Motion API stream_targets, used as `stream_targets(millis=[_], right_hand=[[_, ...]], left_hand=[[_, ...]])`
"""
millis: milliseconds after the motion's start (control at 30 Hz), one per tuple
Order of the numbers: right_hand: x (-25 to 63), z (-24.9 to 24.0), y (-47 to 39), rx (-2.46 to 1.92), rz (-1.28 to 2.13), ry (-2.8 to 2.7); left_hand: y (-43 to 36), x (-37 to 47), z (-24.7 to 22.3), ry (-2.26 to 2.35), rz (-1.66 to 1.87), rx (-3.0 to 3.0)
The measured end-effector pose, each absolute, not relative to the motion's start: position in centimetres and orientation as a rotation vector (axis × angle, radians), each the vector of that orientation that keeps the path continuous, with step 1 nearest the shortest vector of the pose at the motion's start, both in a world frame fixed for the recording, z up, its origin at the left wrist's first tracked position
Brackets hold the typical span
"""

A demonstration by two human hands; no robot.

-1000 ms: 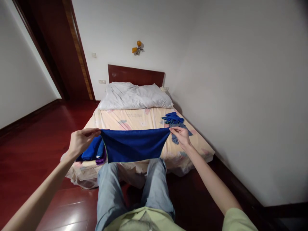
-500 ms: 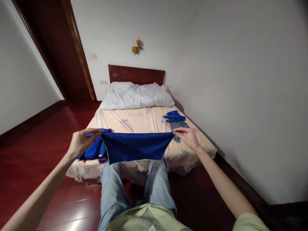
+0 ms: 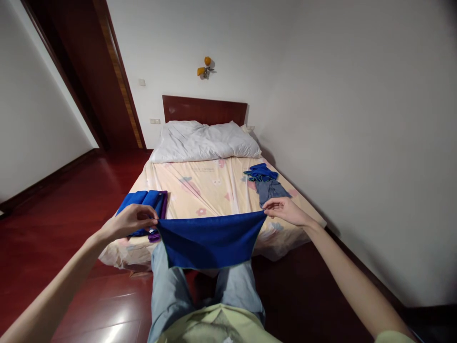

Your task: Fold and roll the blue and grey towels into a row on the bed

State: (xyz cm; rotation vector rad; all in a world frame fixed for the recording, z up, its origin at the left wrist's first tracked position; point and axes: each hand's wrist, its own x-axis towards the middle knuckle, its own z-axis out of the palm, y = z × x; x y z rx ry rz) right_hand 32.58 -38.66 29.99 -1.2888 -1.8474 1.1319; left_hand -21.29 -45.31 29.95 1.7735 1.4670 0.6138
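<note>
A blue towel [image 3: 212, 240] with a thin green edge is stretched out between my two hands, over my knees and the foot of the bed. My left hand [image 3: 134, 220] pinches its upper left corner. The upper right corner is pinched by the fingertips of my right hand [image 3: 285, 210]. Behind my left hand lie folded blue and purple cloths [image 3: 144, 199], partly hidden by that hand. Beyond my right hand rest a crumpled blue cloth [image 3: 262, 171] with a green edge and a grey cloth [image 3: 272, 189].
The bed [image 3: 193, 202] has a cream printed sheet. A white quilt or pillow [image 3: 207, 143] lies against the dark wooden headboard [image 3: 205, 110]. A wall [image 3: 357, 143] runs along the right side. Glossy red-brown floor [image 3: 64, 205] extends to the left towards a dark door [image 3: 93, 71].
Both hands have come down and closer to my body with the towel stretched between them. The folded stack and the grey cloth now show more.
</note>
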Motion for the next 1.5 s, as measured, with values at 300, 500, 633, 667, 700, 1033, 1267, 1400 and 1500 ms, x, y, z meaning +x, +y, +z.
stream_targets(millis=[300, 500, 633, 667, 700, 1033, 1267, 1400, 1500], right_hand=[[29.9, 24.5, -30.3, -1.382, 1.202, -1.652], [27.0, 25.1, -23.1, -1.234, 0.774, -1.503], [27.1, 25.6, -22.0, -0.969, 0.461, -1.529], [27.3, 25.1, -22.0, -0.935, 0.421, -1.545], [27.5, 24.3, -22.0, -0.918, 0.403, -1.568], [24.0, 3.1, -26.0, -1.496, 0.752, -1.734], [23.9, -3.8, -28.5, -1.745, 0.765, -1.655], [23.3, -4.0, -28.2, -1.941, 0.689, -1.776], [22.5, -3.7, -28.2, -2.005, 0.648, -1.854]], left_hand=[[-38.5, -19.2, 23.7, 1.39, 0.789, 1.509], [-30.4, -17.3, 25.7, 1.582, 1.273, 1.656], [-29.1, -17.0, 27.7, 1.55, 1.791, 1.898], [-29.1, -17.1, 27.5, 1.536, 1.865, 1.971], [-29.3, -17.4, 26.9, 1.531, 1.898, 2.042], [-32.6, -19.1, 5.9, 1.805, 0.757, 2.005], [-34.7, -19.1, -3.2, 2.043, 0.636, 1.753], [-34.4, -18.8, -3.6, 2.064, 0.746, 1.79], [-34.0, -18.4, -3.6, 2.078, 0.753, 1.781]])
